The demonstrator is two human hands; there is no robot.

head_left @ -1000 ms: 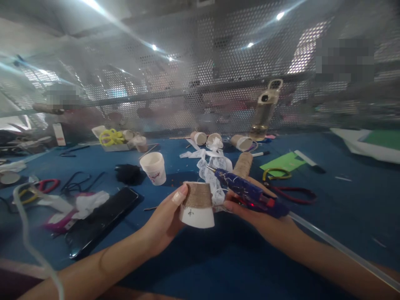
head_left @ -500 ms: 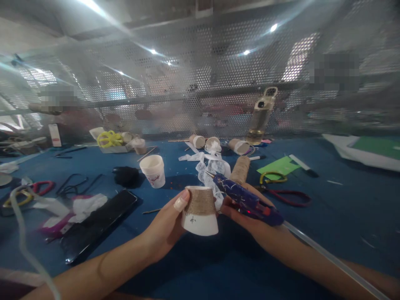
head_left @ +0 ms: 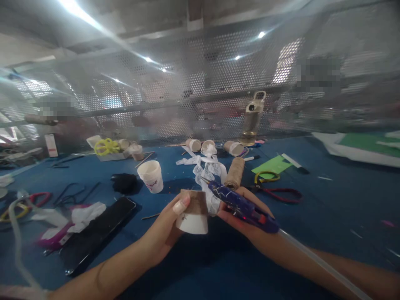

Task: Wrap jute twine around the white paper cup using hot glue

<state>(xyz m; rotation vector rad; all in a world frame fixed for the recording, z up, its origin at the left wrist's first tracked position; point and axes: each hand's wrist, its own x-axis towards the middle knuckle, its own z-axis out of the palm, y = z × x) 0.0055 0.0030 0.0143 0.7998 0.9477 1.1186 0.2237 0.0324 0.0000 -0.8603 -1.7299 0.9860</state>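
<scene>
My left hand is closed round an upside-down paper cup, with the thumb on its near side. Brown twine is wound round the cup's upper half, while the lower part stays white. In my right hand is a dark blue hot glue gun with a small red light. Its nozzle points up and left, slightly above and to the right of the cup, not touching it. A clear glue stick runs out of its rear. Behind the gun stand a roll of twine and white lace ribbon.
A stack of white paper cups stands left of centre. Beyond it is a box with yellow-handled scissors. A phone and tissue pack lie left; scissors and green paper right. A bottle stands behind.
The cup has turned and tilted slightly in my left hand. The glue gun's nozzle sits a little lower. The whole view has shifted somewhat, moving most things left.
</scene>
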